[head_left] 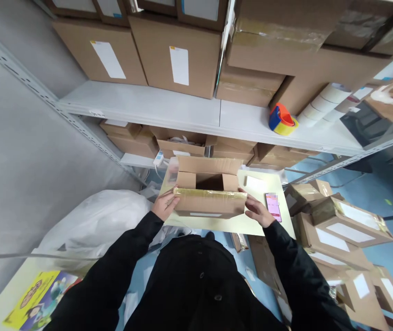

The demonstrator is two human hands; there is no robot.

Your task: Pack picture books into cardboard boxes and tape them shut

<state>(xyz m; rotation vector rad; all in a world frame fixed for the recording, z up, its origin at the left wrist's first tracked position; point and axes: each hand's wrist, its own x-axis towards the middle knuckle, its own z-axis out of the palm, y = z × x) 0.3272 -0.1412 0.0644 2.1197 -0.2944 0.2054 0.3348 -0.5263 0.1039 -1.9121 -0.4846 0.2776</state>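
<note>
An open cardboard box (210, 206) sits on the pale yellow table in front of me. Its flaps are raised and folded outward, and the inside looks dark. Shiny tape runs along the near top edge, with a white label lower on the near side. My left hand (164, 204) grips the box at its left end, thumb on the near face. At the right end my right hand (257, 210) holds it, its fingers partly hidden behind the corner. To the right of that hand lies a phone (273, 207) with a pink screen.
The table (224, 225) also bears a white pad (255, 182). A grey shelf (155, 103) ahead holds large boxes and a tape dispenser (282, 120). Stacked cartons (348, 225) stand on the right, a white plastic bag (96, 220) and a yellow printed package (39, 299) on the left.
</note>
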